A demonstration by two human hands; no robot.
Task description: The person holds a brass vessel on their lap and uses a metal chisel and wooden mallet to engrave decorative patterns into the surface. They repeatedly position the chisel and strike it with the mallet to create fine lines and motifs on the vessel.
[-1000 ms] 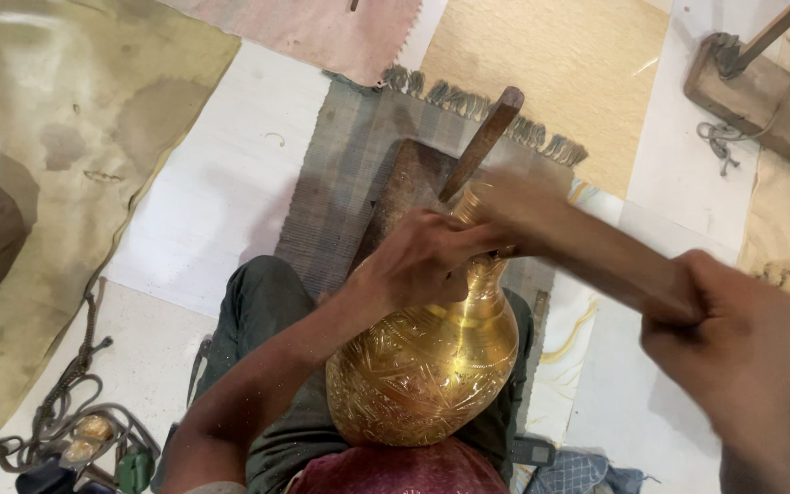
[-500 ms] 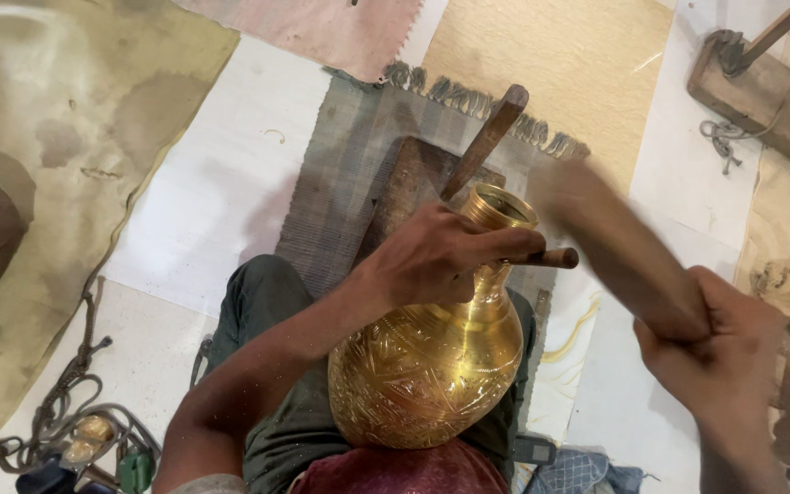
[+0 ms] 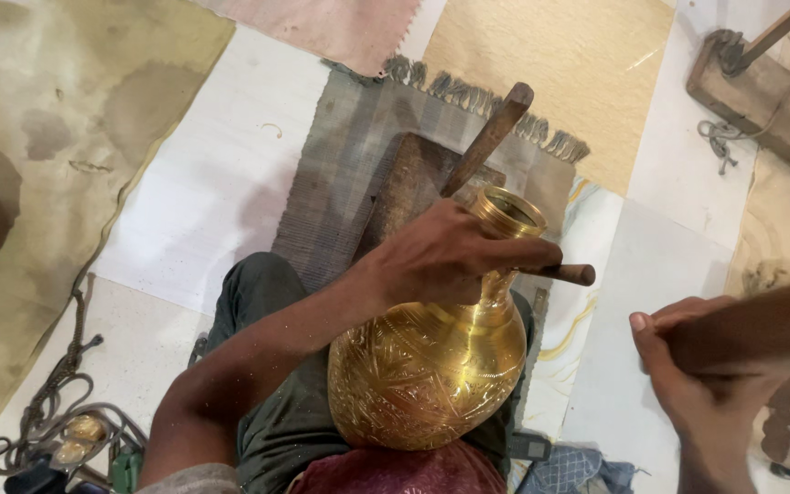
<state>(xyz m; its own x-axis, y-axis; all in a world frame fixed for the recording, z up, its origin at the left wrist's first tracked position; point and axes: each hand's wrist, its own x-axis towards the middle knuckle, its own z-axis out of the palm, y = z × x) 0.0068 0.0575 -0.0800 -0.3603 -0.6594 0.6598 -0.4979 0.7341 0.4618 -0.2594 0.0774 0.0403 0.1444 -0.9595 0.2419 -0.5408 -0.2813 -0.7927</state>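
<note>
An engraved brass vase [image 3: 432, 366] rests tilted on my lap over a red cushion [image 3: 395, 471]. My left hand [image 3: 445, 261] wraps around its neck and is shut on a thin metal punch [image 3: 564, 273] whose tip sticks out to the right, beside the vase's open mouth [image 3: 509, 210]. At the right edge my right hand [image 3: 706, 375] is shut on a thick wooden mallet [image 3: 761, 329], held well apart from the punch.
A wooden-handled tool [image 3: 486, 137] leans on a dark wooden block [image 3: 409, 187] over a fringed grey mat [image 3: 340, 174]. A wooden block [image 3: 761, 91] with a stick lies top right. Cords and small metal parts [image 3: 66, 439] sit bottom left.
My right hand has swung the mallet back down and to the right, away from the vase's neck. My left hand and the vase have stayed in place.
</note>
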